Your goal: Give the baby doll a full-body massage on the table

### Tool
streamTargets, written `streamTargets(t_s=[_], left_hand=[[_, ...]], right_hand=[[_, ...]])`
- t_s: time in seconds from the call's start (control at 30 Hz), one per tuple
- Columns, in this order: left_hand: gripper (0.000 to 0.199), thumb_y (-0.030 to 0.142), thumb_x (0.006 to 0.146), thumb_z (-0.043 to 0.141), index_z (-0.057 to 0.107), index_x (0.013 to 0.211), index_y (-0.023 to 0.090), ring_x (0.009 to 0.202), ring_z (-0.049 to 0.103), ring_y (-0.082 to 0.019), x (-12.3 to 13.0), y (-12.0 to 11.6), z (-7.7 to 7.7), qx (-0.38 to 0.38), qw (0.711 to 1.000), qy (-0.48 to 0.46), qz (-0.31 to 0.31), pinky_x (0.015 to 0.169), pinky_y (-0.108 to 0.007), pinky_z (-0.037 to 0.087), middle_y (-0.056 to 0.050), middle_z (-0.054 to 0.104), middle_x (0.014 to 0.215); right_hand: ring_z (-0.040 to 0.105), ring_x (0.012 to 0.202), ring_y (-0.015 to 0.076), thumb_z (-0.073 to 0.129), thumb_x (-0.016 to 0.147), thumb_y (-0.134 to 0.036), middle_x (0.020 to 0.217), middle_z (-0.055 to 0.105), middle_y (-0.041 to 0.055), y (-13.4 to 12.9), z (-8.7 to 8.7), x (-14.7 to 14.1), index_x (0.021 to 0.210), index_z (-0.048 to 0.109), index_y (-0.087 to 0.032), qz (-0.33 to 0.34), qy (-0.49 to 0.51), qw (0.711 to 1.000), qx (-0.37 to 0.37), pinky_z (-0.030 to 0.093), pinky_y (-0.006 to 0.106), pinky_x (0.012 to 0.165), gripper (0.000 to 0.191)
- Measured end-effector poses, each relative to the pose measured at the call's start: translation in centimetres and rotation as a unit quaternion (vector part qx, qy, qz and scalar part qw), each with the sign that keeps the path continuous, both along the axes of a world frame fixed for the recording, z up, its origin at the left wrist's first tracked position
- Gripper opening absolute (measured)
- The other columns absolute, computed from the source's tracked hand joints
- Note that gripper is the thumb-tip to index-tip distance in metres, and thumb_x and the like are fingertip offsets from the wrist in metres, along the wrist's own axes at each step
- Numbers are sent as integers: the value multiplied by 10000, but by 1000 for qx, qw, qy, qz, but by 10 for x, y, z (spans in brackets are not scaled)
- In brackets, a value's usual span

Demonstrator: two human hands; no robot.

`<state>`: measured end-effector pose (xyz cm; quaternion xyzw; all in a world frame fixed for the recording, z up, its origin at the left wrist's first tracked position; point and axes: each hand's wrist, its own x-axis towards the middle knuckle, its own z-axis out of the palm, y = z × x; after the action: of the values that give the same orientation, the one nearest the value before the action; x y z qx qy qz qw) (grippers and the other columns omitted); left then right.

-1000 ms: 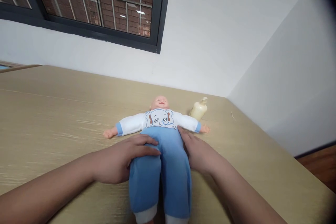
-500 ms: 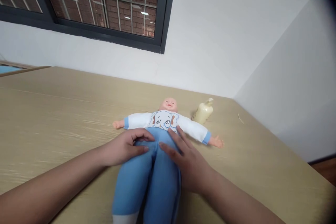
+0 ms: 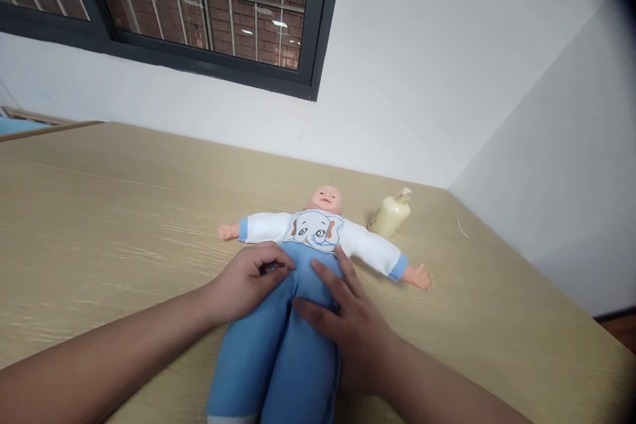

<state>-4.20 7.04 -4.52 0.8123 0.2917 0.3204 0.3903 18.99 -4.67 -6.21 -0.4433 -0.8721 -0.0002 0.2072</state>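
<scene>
A baby doll (image 3: 325, 200) lies face up, its arms stretched out to the sides and its legs toward me. It wears a white top with an elephant picture (image 3: 313, 230) and blue trousers (image 3: 303, 351). At the waist, on the left, my left hand (image 3: 251, 281) has its thumb and fingertips closed in a pinch on the trouser cloth. My right hand (image 3: 355, 321) rests across the right hip and thigh, fingers apart, the middle fingertips near the waist. The doll's feet are out of view.
A pale yellow pump bottle (image 3: 391, 213) stands tilted in view beyond the doll's arm at right. Farther right, a thin pale strip (image 3: 462, 228) lies on the wooden table (image 3: 124, 212). White walls and a barred window (image 3: 199, 0) are behind.
My left thumb and fingers have come together on the trousers. My right hand has shifted slightly toward me, with its thumb lower on the thigh. The view has moved a little.
</scene>
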Motion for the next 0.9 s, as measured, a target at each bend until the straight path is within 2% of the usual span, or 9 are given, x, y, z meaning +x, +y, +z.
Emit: streamTargets(t_s=[0.1, 0.2, 0.3, 0.4, 0.5, 0.57, 0.67, 0.77, 0.9], left_hand=[[212, 334, 945, 544, 704, 968, 197, 892, 658, -220, -4, 11, -4, -17, 998, 7, 62, 823, -357, 505, -48, 723, 952], [258, 369, 958, 505, 695, 916, 200, 869, 659, -236, -10, 25, -7, 14, 993, 75, 94, 806, -366, 508, -47, 726, 912], [324, 401, 961, 475, 709, 855, 204, 877, 664, -260, -11, 34, -8, 51, 983, 162, 77, 813, -381, 510, -65, 737, 901], [373, 449, 962, 457, 739, 1066, 229, 1110, 635, -298, -10, 39, -13, 96, 973, 202, 53, 988, -430, 459, -101, 735, 1153], [500, 496, 957, 439, 632, 1337, 233, 1346, 492, -349, -12, 44, -24, 122, 953, 264, 85, 1136, -530, 299, -143, 606, 1415], [599, 548, 940, 442, 585, 1395, 186, 1415, 400, -410, -17, 49, -32, 120, 933, 318, 118, 1157, -604, 203, -198, 532, 1481], [754, 653, 882, 482, 560, 1410, 120, 1422, 353, -489, -26, 60, -38, 98, 914, 364, 148, 1137, -680, 148, -275, 499, 1480], [867, 702, 795, 581, 506, 1461, 152, 1414, 364, -502, -34, 70, -32, 74, 930, 320, 167, 1121, -698, 191, -257, 499, 1489], [868, 693, 751, 661, 549, 1406, 134, 1286, 546, -439, -37, 75, -21, 0, 979, 146, 145, 1070, -544, 416, -202, 623, 1374]], right_hand=[[-39, 1484, 603, 787, 601, -215, 1700, 73, 89, -1, 1, 1, 1453, 495, -362, -63, 7, 998, -11, 211, 813, 1090, 911], [52, 1496, 581, 755, 599, -162, 1702, 65, 108, -2, 1, 3, 1495, 433, -387, -121, 14, 990, -67, 332, 777, 1055, 979], [138, 1513, 521, 745, 618, -159, 1693, 151, 96, 1, -1, 8, 1503, 421, -397, -96, 37, 992, -68, 371, 719, 1081, 973], [141, 1531, 470, 728, 715, -208, 1675, 228, 74, 6, -4, 16, 1465, 488, -374, -48, 82, 995, -25, 330, 691, 1135, 805], [138, 1542, 435, 721, 754, -248, 1661, 274, 65, 10, -4, 22, 1390, 572, -341, -14, 110, 994, -16, 291, 668, 1172, 659], [142, 1545, 419, 731, 749, -259, 1650, 300, 62, 12, -2, 24, 1347, 606, -326, 0, 123, 992, -20, 278, 650, 1188, 614], [145, 1550, 399, 748, 758, -299, 1635, 332, 74, 13, 2, 25, 1304, 629, -305, 12, 136, 990, -35, 268, 629, 1201, 559], [128, 1554, 390, 765, 742, -335, 1630, 339, 89, 12, 7, 25, 1273, 631, -281, 22, 138, 989, -58, 258, 622, 1206, 550], [117, 1556, 386, 783, 698, -344, 1617, 357, 114, 9, 11, 23, 1205, 627, -245, 37, 149, 986, -72, 230, 604, 1220, 539]])
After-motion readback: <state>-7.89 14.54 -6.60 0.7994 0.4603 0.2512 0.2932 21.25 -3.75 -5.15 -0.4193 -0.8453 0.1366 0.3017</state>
